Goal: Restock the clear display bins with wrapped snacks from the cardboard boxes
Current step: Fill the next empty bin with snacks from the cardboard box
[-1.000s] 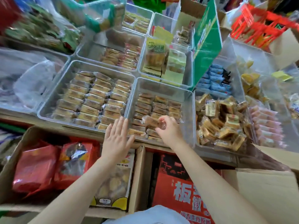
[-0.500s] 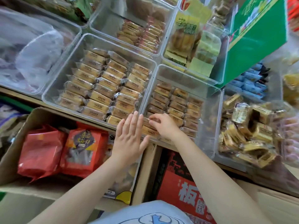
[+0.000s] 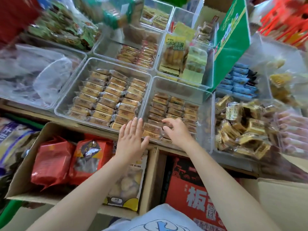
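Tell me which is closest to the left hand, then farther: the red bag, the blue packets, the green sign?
1. Red bag, in the box, down-left of the left hand.
2. Blue packets, far right.
3. Green sign, upper right, roughly as far; too close to call.

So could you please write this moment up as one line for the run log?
stage: arranging snacks | left hand: flat, open, at bin front edge | right hand: fingers curled on wrapped snacks in bin | back of bin: bare

free: back strip of middle bin [image 3: 179,85] | blocked: packed snack rows [image 3: 175,107], full left bin [image 3: 106,97]
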`<state>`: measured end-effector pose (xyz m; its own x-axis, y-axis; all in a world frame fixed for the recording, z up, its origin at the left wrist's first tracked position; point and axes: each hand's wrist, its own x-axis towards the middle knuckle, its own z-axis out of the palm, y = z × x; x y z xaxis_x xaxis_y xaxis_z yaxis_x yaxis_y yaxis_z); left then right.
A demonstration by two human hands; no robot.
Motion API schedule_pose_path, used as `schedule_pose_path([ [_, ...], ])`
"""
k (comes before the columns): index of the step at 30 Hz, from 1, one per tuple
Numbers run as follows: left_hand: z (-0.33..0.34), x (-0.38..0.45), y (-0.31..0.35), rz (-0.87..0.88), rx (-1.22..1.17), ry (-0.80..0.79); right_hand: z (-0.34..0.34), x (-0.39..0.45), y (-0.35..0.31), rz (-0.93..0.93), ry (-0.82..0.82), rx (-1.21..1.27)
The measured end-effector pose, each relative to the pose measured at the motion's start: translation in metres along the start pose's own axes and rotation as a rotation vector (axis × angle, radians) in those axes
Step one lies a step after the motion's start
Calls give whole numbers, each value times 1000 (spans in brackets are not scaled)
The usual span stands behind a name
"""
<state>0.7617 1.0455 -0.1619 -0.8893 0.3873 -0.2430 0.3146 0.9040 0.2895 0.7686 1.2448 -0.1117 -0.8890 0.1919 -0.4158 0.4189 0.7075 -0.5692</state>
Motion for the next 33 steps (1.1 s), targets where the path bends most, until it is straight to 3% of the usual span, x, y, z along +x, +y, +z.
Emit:
schedule_pose_path([
  [3,-15,-10,19,-27,-84,1,-31,-47,11,-43,44,75],
  [6,-23,-38,71,90,-172,59,-66,-114,30,-59,92,155],
  [10,-23,-83,172,330,-256,-218,-114,-204,77,-74,282,221],
  [12,-18,-104,224,489,-228,-274,-138,-246,109,-36,422,265],
  [15,-9,-140,299,652,-293,-205,-171,-308,164,50,578,290],
  [18,-3,-175,369,767,-374,-88,-202,-356,228,117,628,235],
  [23,17,-206,461,873,-332,-9,-240,-384,337,264,575,133],
  [30,50,-201,533,697,-31,2,-254,-346,441,219,366,-69],
  [33,60,-193,535,646,48,3,-245,-316,489,314,191,-242],
])
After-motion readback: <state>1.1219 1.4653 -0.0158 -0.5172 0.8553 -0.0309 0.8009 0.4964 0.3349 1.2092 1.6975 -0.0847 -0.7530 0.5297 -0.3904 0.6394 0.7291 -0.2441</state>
